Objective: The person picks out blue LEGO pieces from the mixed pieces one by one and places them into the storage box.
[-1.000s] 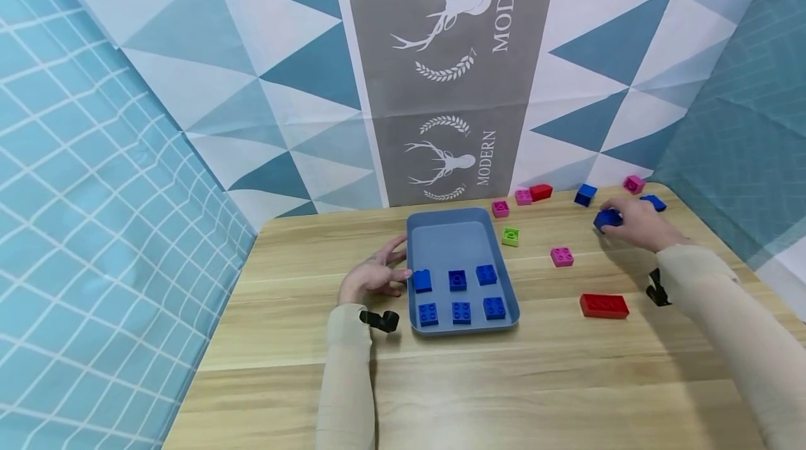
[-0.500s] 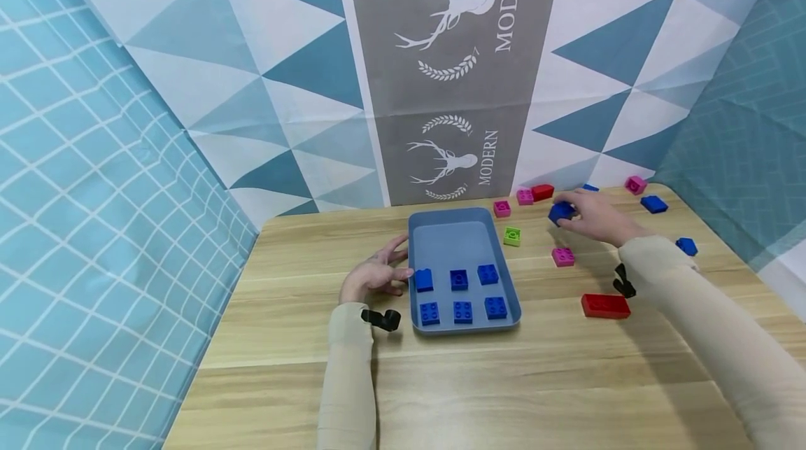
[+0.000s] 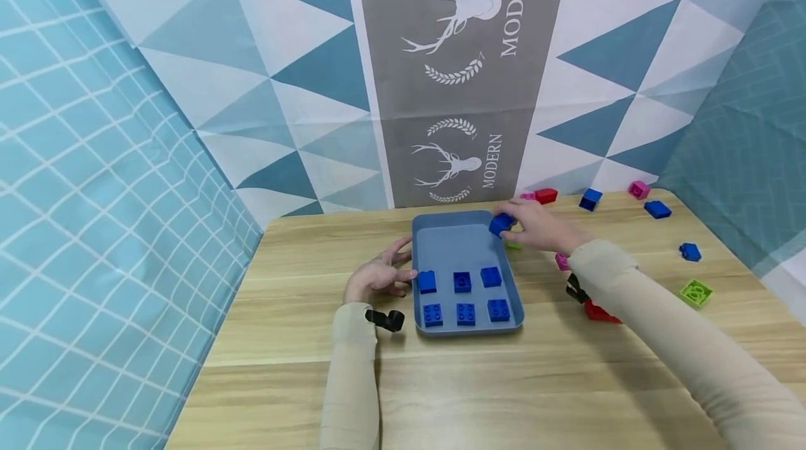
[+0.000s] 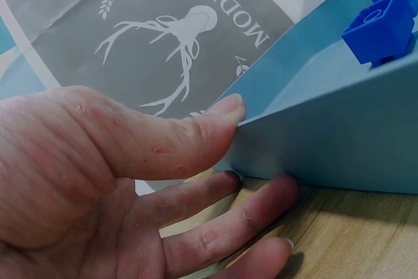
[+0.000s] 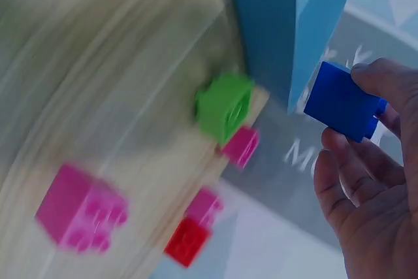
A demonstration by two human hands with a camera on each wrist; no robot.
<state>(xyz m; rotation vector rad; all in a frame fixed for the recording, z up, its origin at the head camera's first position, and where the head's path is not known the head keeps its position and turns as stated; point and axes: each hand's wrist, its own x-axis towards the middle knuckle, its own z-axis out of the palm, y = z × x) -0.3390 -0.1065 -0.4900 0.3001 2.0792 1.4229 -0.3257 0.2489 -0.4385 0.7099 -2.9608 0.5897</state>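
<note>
My right hand [image 3: 540, 225] pinches a blue toy brick [image 3: 501, 224] between thumb and fingers, over the far right corner of the blue-grey tray [image 3: 448, 247]. In the right wrist view this brick [image 5: 341, 100] appears beside the tray wall [image 5: 268, 37], its studs toward the palm. Several blue bricks [image 3: 462, 282] lie in two rows in the tray's near half. At the tray's left side, my left hand [image 3: 380, 276] rests with relaxed fingers. Its thumb [image 4: 196, 138] touches the rim in the left wrist view, and its fingertips are against the outer wall.
Right of the tray lie loose bricks: a blue one [image 3: 590, 199], another blue one [image 3: 658, 209], a small blue one [image 3: 690, 252], a green one [image 3: 695, 293], pink ones [image 3: 639, 190] and red ones [image 3: 546, 195]. A patterned backdrop [image 3: 315, 86] stands behind the wooden table [image 3: 302, 282].
My right hand has carried the blue brick leftward from the table's right side to the tray's corner. Bricks once behind that arm now show. The left hand stays at the tray.
</note>
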